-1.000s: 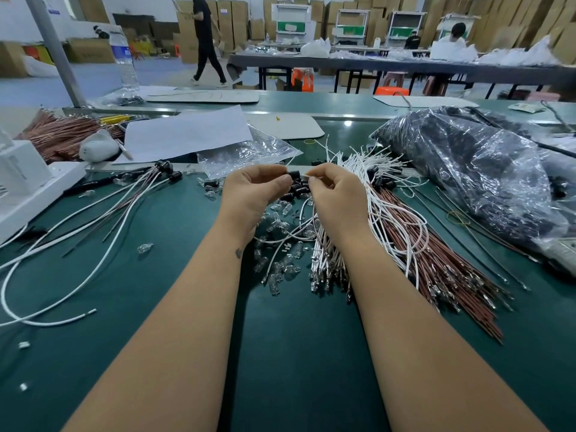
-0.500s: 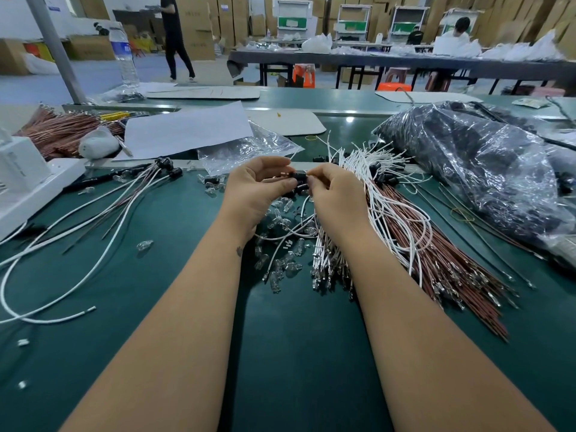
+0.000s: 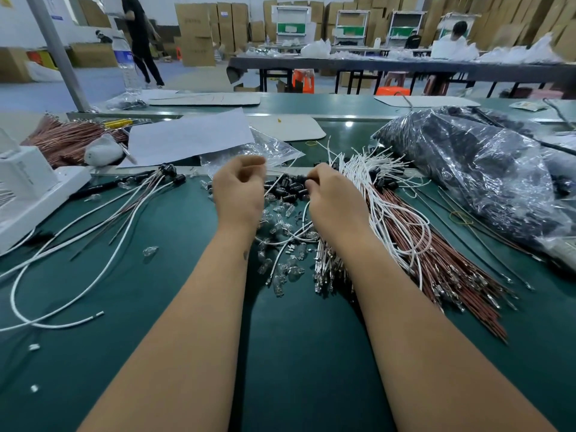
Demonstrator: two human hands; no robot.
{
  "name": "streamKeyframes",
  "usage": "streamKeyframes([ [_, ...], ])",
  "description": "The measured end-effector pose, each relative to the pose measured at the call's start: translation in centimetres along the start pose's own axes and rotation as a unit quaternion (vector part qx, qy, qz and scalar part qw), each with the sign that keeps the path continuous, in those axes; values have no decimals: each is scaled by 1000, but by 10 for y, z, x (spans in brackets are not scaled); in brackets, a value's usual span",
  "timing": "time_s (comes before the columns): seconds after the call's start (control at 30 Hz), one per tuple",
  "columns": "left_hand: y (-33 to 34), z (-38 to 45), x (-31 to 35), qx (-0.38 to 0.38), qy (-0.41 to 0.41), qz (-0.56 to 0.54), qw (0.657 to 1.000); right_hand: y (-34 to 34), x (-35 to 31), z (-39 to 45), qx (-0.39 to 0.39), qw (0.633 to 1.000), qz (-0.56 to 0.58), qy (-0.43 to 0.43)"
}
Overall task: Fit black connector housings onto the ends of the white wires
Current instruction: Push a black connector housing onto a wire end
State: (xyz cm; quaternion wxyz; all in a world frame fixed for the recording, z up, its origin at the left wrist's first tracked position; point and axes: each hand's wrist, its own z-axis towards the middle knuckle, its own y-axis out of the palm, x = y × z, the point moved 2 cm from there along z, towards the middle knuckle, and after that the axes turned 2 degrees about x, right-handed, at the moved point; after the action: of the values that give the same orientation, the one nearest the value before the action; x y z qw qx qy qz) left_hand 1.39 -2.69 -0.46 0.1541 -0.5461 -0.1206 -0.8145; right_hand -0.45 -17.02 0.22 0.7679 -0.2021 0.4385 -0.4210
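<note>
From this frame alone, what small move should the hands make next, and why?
Probably bring the two hands back together and push the wire end into a housing. The right hand pinches at the black connector housings, while the left hand, fingers curled, seems to hold a white wire angled toward them. Whether the right fingertips already hold a housing is unclear.

A factory assembly hall is shown. A long green workbench (image 3: 296, 353) fills the lower frame, heaped with bundled white wires (image 3: 383, 194) and a bagged stock of parts (image 3: 486, 169). Stacked cardboard cartons (image 3: 194, 32) and further work tables (image 3: 405, 65) are seen along the top.
</note>
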Motion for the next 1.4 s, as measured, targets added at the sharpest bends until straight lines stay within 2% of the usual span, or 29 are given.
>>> streamKeyframes([
  [0.03,-7,4,0,77,-3,29,997,-3,1,3,10,1000,-25,7],
  [0.1,-24,8,2,238,-7,94,967,-8,1,9,27,997,-76,15],
  [0.13,-28,7,4,291,16,141,946,-10,-1,12,32,995,-95,14],
  [0.17,-28,5,8,310,63,204,926,-11,-3,15,31,994,-104,9],
  [0.2,-21,2,13,284,123,268,912,-11,-7,17,25,994,-106,1],
  [0.3,10,-10,14,63,262,413,870,-9,-16,22,11,995,-94,-24],
  [0.33,17,-11,11,3,284,428,858,-9,-17,22,16,995,-92,-27],
  [0.4,18,-8,5,-57,287,409,865,-7,-16,17,27,995,-94,-28],
  [0.47,11,-3,4,-51,266,390,880,-3,-15,10,25,994,-104,-29],
  [0.57,-3,6,2,24,219,449,866,0,-11,5,24,991,-129,-27],
  [0.7,-25,12,-7,99,103,491,859,-7,-8,4,48,986,-154,-28],
  [0.77,-24,12,-9,67,98,478,870,-7,-8,1,41,987,-153,-29],
  [0.87,-1,3,-3,-95,199,375,901,-4,-9,-2,31,993,-112,-27],
  [0.93,10,-5,1,-146,247,337,897,-2,-9,-4,22,995,-94,-36],
  [1.03,9,-2,-1,-111,234,380,888,-1,-7,-6,17,994,-102,-43],
  [1.13,0,4,-7,-34,157,445,881,-1,-4,-5,11,993,-111,-30],
  [1.2,-4,5,-10,-13,112,465,878,0,-2,-4,1,995,-102,-20],
  [1.27,-3,3,-10,-29,108,453,884,1,0,-4,-5,997,-79,-9],
  [1.4,14,-6,-3,-143,203,357,900,0,0,-4,-34,999,12,0],
])
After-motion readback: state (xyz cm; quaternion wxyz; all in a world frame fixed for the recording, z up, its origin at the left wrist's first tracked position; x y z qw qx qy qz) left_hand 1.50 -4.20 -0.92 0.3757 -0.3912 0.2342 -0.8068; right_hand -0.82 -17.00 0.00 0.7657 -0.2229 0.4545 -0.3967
